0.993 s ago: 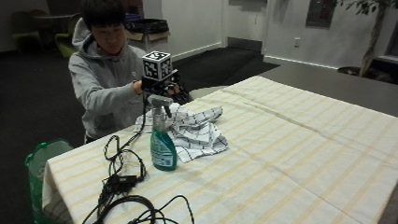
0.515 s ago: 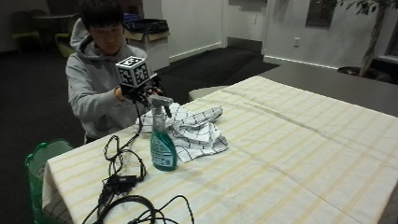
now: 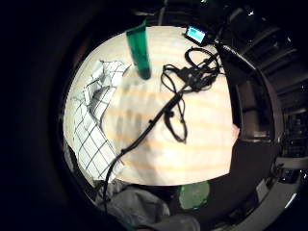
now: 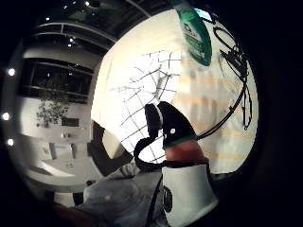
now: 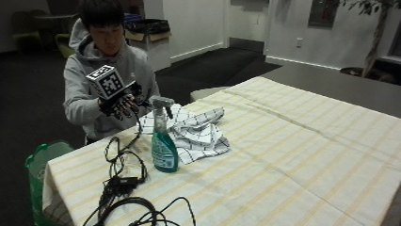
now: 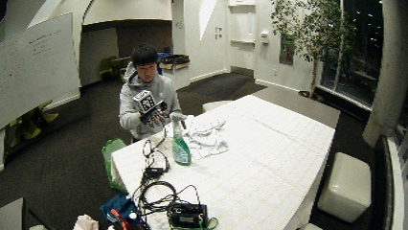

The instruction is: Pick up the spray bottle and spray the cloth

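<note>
A green spray bottle (image 5: 164,148) with a grey trigger head stands upright on the striped tablecloth (image 5: 294,155). A white checked cloth (image 5: 196,130) lies crumpled just behind and to the right of it. My gloved right hand (image 5: 119,104) hovers in the air to the left of the bottle's head, near the person's chest. Its fingers hang spread and relaxed, holding nothing and apart from the bottle. The little finger side palm view looks down on the bottle (image 3: 138,48) and the cloth (image 3: 94,120). The thumb side palm view shows the bottle (image 4: 194,33), the cloth (image 4: 142,90) and a gloved fingertip (image 4: 173,127).
Black cables (image 5: 122,181) trail over the table's near left corner, in front of the bottle. A green bag (image 5: 43,162) stands on the floor by the table's left edge. The tablecloth stretches bare to the right. A small device (image 6: 186,214) sits at the near end.
My right hand has drawn back from above the bottle's head, moving left toward the person and a little lower. Bottle and cloth have not moved.
</note>
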A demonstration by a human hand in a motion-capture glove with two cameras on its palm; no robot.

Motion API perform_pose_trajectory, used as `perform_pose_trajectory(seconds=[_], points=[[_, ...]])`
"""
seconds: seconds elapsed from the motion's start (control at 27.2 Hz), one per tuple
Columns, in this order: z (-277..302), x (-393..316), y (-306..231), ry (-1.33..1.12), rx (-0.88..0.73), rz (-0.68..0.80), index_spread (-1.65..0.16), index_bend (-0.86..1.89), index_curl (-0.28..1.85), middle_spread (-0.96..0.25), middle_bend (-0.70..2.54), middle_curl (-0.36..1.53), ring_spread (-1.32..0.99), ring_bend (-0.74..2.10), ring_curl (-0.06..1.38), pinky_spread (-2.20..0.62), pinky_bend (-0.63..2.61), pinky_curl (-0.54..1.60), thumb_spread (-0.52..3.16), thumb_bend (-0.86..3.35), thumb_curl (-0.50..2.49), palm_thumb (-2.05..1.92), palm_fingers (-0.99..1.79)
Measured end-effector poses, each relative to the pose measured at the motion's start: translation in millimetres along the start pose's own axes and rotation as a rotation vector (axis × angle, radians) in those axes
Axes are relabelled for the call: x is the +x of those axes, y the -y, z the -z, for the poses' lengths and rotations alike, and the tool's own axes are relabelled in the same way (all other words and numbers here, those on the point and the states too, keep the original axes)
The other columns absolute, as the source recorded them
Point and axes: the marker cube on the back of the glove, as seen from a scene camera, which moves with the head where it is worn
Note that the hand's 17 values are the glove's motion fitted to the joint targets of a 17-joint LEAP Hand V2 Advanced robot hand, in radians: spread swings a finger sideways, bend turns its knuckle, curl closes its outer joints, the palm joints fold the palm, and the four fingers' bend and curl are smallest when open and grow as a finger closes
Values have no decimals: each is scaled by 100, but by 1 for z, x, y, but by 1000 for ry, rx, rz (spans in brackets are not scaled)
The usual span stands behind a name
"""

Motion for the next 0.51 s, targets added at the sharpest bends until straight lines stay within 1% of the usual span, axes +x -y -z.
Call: perform_pose_trajectory(seconds=[0.29,0.51], points=[[5,17,37,157,104,-20,-31,8,19,0,25,32,8,30,21,26,45,34,110,-1,28,61,13],[3,30,76,386,124,-22,-31,9,18,1,27,33,9,32,23,26,47,35,106,-2,30,63,10]])
